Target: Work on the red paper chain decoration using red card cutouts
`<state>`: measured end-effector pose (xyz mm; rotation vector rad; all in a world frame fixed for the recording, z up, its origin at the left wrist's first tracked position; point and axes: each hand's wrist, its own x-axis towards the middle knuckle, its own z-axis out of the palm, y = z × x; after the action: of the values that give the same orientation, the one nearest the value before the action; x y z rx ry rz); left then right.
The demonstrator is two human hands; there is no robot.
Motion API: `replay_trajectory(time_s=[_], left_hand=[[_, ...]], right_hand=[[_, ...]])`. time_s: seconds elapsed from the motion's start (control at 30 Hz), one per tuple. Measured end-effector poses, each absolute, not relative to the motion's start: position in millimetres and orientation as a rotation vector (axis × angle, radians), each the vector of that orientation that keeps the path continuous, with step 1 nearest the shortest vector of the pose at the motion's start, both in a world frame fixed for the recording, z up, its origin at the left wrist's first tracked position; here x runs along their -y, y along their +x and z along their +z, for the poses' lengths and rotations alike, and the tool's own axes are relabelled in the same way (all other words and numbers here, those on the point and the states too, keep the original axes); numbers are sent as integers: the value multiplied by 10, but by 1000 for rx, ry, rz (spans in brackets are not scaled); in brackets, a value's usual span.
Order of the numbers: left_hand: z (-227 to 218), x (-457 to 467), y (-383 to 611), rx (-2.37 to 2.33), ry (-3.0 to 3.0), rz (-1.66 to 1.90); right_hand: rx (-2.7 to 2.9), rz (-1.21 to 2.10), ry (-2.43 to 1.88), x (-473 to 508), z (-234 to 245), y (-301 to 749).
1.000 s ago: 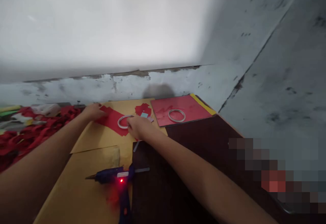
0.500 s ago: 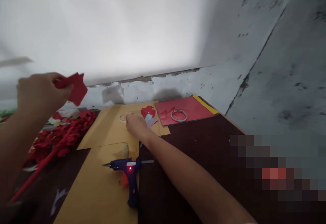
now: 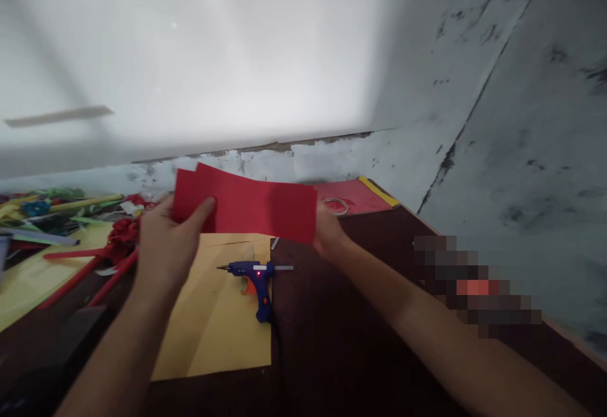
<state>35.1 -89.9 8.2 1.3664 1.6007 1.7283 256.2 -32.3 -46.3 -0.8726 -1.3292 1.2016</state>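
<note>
Both hands hold a red paper sheet up above the table, stretched between them. My left hand grips its left end with the thumb on the front. My right hand holds the right end, its fingers mostly hidden behind the paper. Below the sheet lies a blue glue gun with a red light on, resting on yellow-brown card.
A tape ring lies on a red sheet at the back by the wall. Red paper flowers and stems and coloured paper rolls crowd the left side. The dark table runs along the wall on the right.
My left hand came down from the upper left and my right hand left the tape ring on the card. Both now hold a larger red sheet between them. The view has shifted.
</note>
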Motion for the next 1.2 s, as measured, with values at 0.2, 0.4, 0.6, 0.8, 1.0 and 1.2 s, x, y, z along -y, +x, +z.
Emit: replay_trajectory(time_s=[0.2,0.4,0.6,0.8,1.0,1.2], left_hand=[[-502,774,811,-1178,1263,1483],[-598,810,757,-1102,1327,1167],[-713,897,818,-1142,1510,1051],[-694,932,821,-1296,1947,912],[-862,1037,951,-1143,2238,1005],[-921,1166,993,-1134,2519,949]], right_hand=[[1200,1192,-1043,669,-476,3190],[1259,1086,-1116,567,-697,3311],[1397,1188,-1161,532,-740,3526],[1409,1067,-1212,362,-835,3582],[1467,831,-1333,382,-930,3479],[1620,597,-1562,129,-970,3720]])
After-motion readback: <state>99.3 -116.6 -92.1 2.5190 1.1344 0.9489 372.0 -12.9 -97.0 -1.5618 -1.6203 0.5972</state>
